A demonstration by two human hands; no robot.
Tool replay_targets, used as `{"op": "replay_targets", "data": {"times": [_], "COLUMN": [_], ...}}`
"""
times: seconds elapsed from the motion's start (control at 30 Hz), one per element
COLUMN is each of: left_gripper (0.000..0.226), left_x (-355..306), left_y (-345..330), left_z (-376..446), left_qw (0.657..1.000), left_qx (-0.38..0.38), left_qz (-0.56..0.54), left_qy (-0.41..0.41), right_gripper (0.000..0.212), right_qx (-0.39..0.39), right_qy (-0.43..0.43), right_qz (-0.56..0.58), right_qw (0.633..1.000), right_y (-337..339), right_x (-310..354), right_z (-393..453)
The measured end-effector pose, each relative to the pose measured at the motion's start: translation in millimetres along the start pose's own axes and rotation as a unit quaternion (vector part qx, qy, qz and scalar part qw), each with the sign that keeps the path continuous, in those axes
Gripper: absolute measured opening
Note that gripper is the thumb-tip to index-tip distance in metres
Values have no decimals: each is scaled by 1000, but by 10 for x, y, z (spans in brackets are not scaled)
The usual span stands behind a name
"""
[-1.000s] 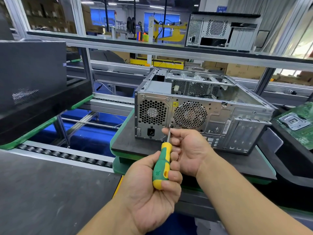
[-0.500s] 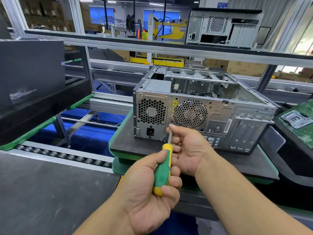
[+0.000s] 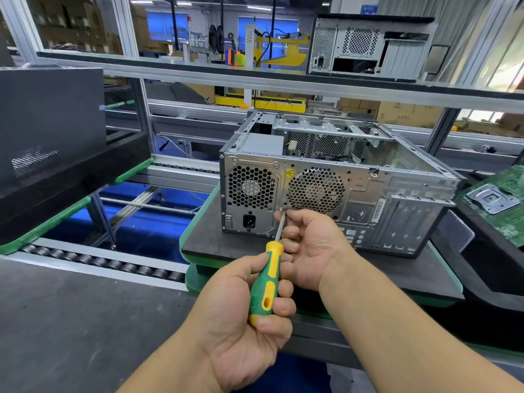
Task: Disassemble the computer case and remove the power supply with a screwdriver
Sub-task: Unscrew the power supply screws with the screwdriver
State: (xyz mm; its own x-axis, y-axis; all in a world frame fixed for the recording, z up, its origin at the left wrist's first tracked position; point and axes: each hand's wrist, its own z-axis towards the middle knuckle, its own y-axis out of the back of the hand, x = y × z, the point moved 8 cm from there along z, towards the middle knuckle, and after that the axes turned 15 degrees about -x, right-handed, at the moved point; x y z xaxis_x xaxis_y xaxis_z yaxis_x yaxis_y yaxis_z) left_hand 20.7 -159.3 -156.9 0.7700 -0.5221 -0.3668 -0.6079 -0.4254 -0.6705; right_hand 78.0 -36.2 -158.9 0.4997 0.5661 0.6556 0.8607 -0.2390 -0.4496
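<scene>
Currently, head view only. Computer case [image 3: 340,180] sits on a dark tray [image 3: 204,242] with green edging, rear panel facing the camera, top side open. Power supply [image 3: 251,194] sits in the left end of the case, its honeycomb grille and power socket showing at the rear panel. Left hand [image 3: 241,316] is closed around the green and yellow handle of the screwdriver [image 3: 268,282], thumb along the handle. Shaft runs up and slightly right; tip meets the rear panel at the lower right corner of the power supply, between its grille and the round fan grille [image 3: 316,190]. Right hand [image 3: 309,248] is curled, fingers pinching the bare shaft near the tip. Circuit board [image 3: 499,199] lies at far right, apart from the case. Second case [image 3: 368,48] stands on the upper shelf [image 3: 198,72].
</scene>
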Motion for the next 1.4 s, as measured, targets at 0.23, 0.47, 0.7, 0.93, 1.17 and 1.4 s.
{"op": "replay_targets", "data": {"times": [0.23, 0.47, 0.7, 0.93, 1.17, 1.4], "left_gripper": [27, 28, 34, 26, 29, 29], "left_x": [-22, -70, -125, -218, -50, 250], "left_y": [15, 8, 51, 108, 190, 244], "left_z": [-18, -28, 10, 28, 103, 196], "left_qw": [999, 998, 996, 987, 982, 986], "left_qx": [-17, -19, -28, -55, -115, -151], "left_qz": [6, 18, 29, 60, 27, 2], "left_qy": [-32, -57, -79, -139, -150, -78], "right_gripper": [27, 23, 8, 16, 14, 12], "right_qx": [-27, -78, -58, -43, -30, -7], "right_qy": [-16, -35, -13, 15, 30, 31], "right_qz": [12, 30, 59, 71, 75, -41], "right_qw": [999, 996, 996, 996, 996, 999], "right_y": [-15, -47, -79, -38, 223, 301], "right_x": [-9, -78, -80, -92, 31, 76], "right_z": [-2, 37, 29, 28, -21, -87]}}
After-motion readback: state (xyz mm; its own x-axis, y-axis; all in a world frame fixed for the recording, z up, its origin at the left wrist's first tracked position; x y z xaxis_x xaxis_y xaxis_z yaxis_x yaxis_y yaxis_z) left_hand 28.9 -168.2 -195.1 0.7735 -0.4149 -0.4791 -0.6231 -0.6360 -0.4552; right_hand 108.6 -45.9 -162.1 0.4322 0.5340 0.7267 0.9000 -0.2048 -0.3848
